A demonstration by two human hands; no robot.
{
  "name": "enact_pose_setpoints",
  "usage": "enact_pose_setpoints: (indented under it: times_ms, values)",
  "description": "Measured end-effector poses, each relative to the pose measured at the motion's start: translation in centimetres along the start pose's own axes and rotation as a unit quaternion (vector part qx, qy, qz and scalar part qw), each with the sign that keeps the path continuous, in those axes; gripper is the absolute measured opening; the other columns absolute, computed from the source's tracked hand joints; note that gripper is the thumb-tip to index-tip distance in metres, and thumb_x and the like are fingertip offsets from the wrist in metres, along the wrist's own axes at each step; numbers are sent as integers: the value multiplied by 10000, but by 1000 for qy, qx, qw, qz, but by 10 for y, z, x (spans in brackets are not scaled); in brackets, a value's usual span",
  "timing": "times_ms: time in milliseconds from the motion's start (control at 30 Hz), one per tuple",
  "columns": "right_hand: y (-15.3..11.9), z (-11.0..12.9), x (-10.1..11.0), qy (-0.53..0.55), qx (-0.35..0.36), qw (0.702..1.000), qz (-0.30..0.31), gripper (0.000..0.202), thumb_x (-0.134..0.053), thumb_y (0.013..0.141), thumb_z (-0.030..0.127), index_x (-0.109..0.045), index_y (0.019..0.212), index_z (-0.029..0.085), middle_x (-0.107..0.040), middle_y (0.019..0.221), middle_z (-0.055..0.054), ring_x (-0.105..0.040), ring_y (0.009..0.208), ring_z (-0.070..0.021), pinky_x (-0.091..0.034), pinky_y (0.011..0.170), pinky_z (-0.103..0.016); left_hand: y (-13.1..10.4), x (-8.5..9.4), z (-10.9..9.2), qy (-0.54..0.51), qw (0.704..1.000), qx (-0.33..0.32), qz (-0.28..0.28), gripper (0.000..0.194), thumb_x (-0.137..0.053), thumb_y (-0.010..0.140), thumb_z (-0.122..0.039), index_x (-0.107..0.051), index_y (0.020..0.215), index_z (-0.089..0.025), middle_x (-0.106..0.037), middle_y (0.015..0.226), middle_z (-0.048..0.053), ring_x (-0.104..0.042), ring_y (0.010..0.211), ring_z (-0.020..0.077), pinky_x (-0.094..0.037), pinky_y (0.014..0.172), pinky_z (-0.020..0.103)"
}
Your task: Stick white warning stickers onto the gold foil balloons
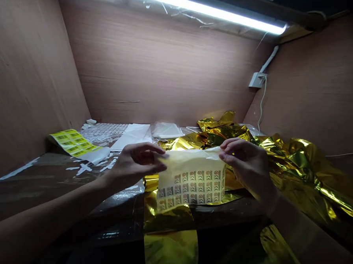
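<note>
I seem to be steadying a label sheet (192, 162), left hand (132, 162) and right hand (252, 167) pinching its upper corners; moving it calls for even tension.

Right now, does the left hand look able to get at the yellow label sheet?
Probably yes: the yellow label sheet lies uncovered, left of the left hand, though that hand is busy at the sticker sheet.

printed marks: the pale sheet (186, 161) bears rows of small labels (200, 187), on which the letters "ce" are legible beneath a small, round, reddish sign whose inner detail is too fine to resolve. the yellow labels (73, 141), on a separate backing sheet (98, 155), carry dark print, too small to read.
</note>
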State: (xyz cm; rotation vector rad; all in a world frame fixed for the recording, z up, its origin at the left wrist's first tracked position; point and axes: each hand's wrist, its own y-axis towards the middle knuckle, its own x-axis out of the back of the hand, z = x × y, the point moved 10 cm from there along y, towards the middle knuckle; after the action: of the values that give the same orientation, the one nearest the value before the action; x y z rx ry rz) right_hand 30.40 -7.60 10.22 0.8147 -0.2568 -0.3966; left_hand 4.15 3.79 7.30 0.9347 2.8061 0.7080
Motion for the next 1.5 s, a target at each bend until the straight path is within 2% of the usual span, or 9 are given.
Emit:
enact_pose_setpoints:
  times_ms: [167, 300, 533, 733, 833, 900, 1033, 1167, 1500]
  values:
    - [-8, -46, -15, 66, -189, 979, 38, 691, -890, 712, 335, -560, 1318, 293, -600, 1376, -130, -710, 922, -218, -639, 699, -355, 4, 26, 4, 50, 994, 5, -99, 141, -851, 744, -240, -807, 863, -179, -798, 843, 48, -736, 727, 145, -633, 726, 246]
    - [-20, -59, -30, 89, -258, 959, 74, 917, -947, 635, 317, -461, 1409, 248, -704, 1169, -125, -731, 860, -223, -639, 750, -377, 5, 34, 9, 31, 991, 17, -126, 178, -827, 788, -301, -817, 938, -205, -807, 954, 68, -743, 769, 161, -631, 719, 255]
    - [-25, -55, -37, 133, -253, 956, 64, 699, -940, 656, 309, -600, 1264, 247, -732, 869, -22, -698, 743, -167, -616, 721, -330, -2, 6, 12, 50, 998, 36, -27, 770, -956, 620, -276, -687, 1338, -216, -769, 1189, 111, -755, 931, 215, -657, 785, 302]
    - [-20, -63, -29, 70, -239, 963, 100, 627, -896, 719, 356, -624, 1272, 242, -725, 1069, -81, -708, 827, -193, -625, 779, -391, -4, 8, 5, 104, 993, 10, -60, 447, -905, 709, -296, -799, 1123, -164, -807, 1030, 104, -760, 865, 203, -665, 803, 316]
    - [-8, -35, -26, -116, -118, 984, 68, 523, -814, 805, 364, -646, 1280, 222, -647, 1277, -150, -681, 1066, -299, -577, 938, -538, -3, 13, 6, 114, 990, 3, -81, 422, -890, 735, -320, -799, 1118, -167, -810, 1015, 93, -759, 892, 197, -656, 817, 298]
    - [-6, 5, -38, -271, 28, 962, 26, 437, -754, 859, 317, -670, 1276, 220, -569, 1405, -166, -553, 1293, -372, -450, 1087, -627, -4, 15, 8, 113, 990, 2, -89, 453, -885, 745, -336, -785, 1153, -167, -805, 1044, 90, -757, 898, 195, -654, 796, 284]
    - [-17, 41, -111, -355, 182, 907, 133, 486, -722, 893, 327, -620, 1355, 212, -617, 1397, -145, -424, 1430, -381, -321, 1169, -644, -8, 15, 5, 122, 987, -16, -100, 478, -881, 752, -354, -776, 1171, -150, -801, 1036, 93, -750, 868, 203, -655, 746, 287]
    - [-13, 30, -139, -302, 160, 922, 181, 444, -721, 901, 351, -646, 1302, 176, -717, 1248, -142, -628, 1210, -331, -467, 1042, -553, -11, 15, -1, 135, 984, -43, -104, 421, -849, 791, -338, -778, 1168, -164, -807, 924, 69, -743, 803, 183, -651, 729, 286]
    - [7, -3, -115, -126, -13, 965, 232, 143, -715, 899, 291, -793, 947, 182, -772, 797, -28, -683, 678, -160, -535, 630, -307, -7, 16, -19, 199, 975, -79, -60, 287, -775, 857, -310, -795, 1115, -187, -795, 915, 68, -728, 755, 173, -630, 697, 296]
